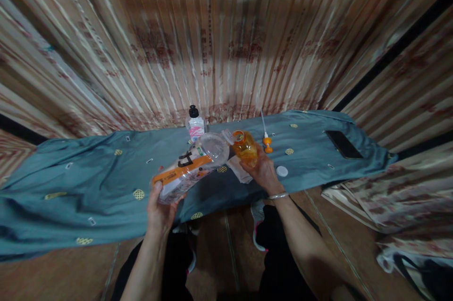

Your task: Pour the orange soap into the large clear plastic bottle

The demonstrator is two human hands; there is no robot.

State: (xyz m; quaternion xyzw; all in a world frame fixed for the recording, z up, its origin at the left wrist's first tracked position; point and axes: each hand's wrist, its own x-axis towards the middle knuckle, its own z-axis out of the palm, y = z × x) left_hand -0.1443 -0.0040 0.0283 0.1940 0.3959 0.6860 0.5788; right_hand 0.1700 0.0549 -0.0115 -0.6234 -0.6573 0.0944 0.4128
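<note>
My left hand (163, 204) is wrapped round the lower end of a large clear bottle (191, 166) with an orange and white label. The bottle is tilted, its open neck pointing right at the mouth of a smaller orange bottle (247, 147). Closed round that orange bottle is my right hand (262, 169), with a bracelet at the wrist. The two mouths are close together; whether they touch cannot be made out. A pale folded piece (239, 170) lies below the orange bottle. To the right are an orange pump top (267, 143) with a tube and a white cap (282, 171).
A bottle with a black cap and pink label (196, 126) stands behind the large bottle. A dark phone (343, 144) lies at the right on the blue-green cloth (106, 178). Striped curtains (219, 46) hang behind and at the sides.
</note>
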